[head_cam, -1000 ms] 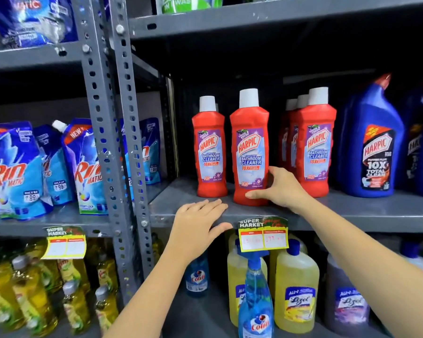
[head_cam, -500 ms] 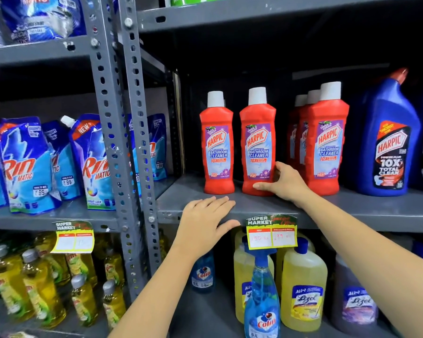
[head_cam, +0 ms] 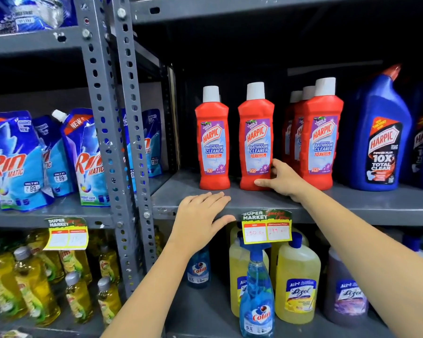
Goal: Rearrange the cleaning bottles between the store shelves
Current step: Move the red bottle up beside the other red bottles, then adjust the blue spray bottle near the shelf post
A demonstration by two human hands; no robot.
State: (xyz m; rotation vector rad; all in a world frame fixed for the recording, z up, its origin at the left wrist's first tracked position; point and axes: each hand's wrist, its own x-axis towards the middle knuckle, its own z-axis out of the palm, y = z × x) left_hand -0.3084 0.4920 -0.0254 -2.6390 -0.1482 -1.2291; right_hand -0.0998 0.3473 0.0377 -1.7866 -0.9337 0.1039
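Several red Harpic bathroom cleaner bottles with white caps stand on the grey middle shelf (head_cam: 366, 206). The leftmost red bottle (head_cam: 214, 140) stands alone. Beside it is a second red bottle (head_cam: 256, 140), and my right hand (head_cam: 282, 180) wraps its lower right side near the base. A row of red bottles (head_cam: 321, 142) stands right of that hand. My left hand (head_cam: 202, 219) lies flat, fingers apart, on the shelf's front edge, below the leftmost bottle and holding nothing.
Blue Harpic toilet cleaner bottles (head_cam: 381, 140) stand at the right. Rin Matic pouches (head_cam: 15, 162) fill the left bay beyond the perforated grey uprights (head_cam: 122, 142). Below are yellow Lizol bottles (head_cam: 298, 284), a blue Colin spray (head_cam: 257, 301), dish-liquid bottles (head_cam: 34, 289) and price tags (head_cam: 266, 226).
My right hand has slid the second red bottle back from the shelf's front edge, level with the leftmost bottle. My left hand has stayed on the shelf edge. The camera has shifted closer.
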